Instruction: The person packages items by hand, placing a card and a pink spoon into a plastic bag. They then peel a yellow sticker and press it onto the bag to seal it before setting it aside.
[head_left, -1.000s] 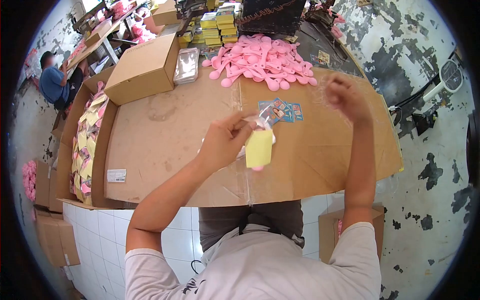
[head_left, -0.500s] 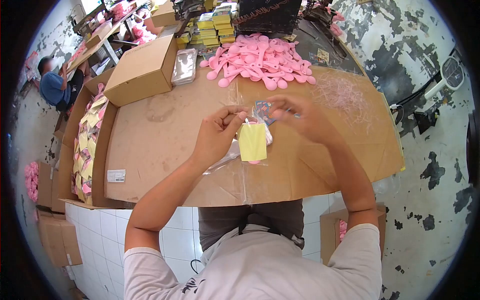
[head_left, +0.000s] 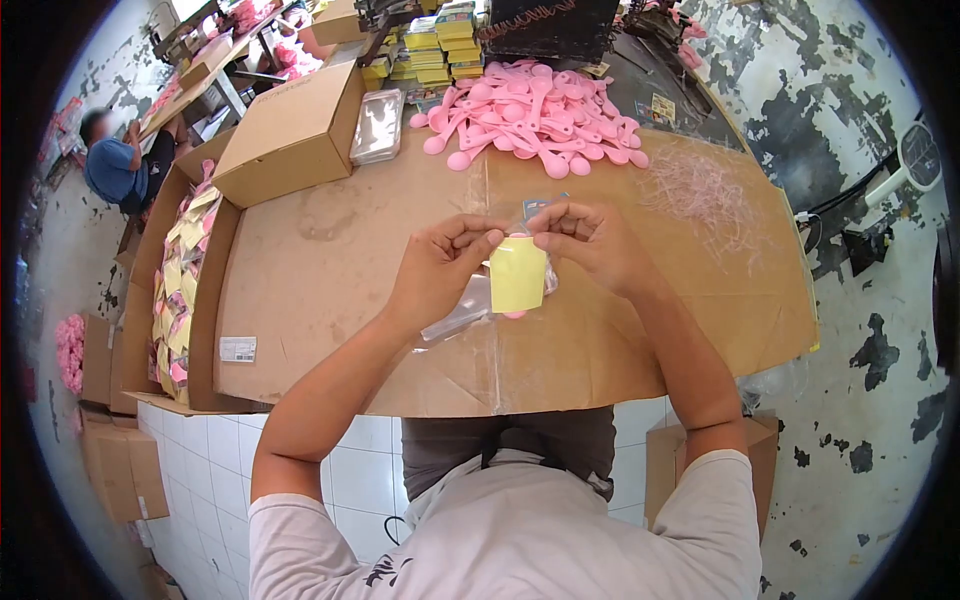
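Note:
A clear plastic bag with a yellow card in it hangs between my hands, a bit of pink showing below the card. My left hand pinches its top left corner between thumb and fingers. At the top right corner, my right hand is closed on it the same way. Flat clear plastic bags lie on the cardboard beneath, partly covered by my left hand and the card. Just behind my fingers a blue printed card shows in part.
Pink spoons are heaped at the back, near stacked yellow cards. A closed carton and a bag stack stand left of them. An open box of packed pieces lines the left edge. Clear strips lie right. A person sits far left.
My right hand has come in leftward from beside the blue card and now grips the bag's top right corner. My left hand keeps its pinch. The whole view has shifted slightly.

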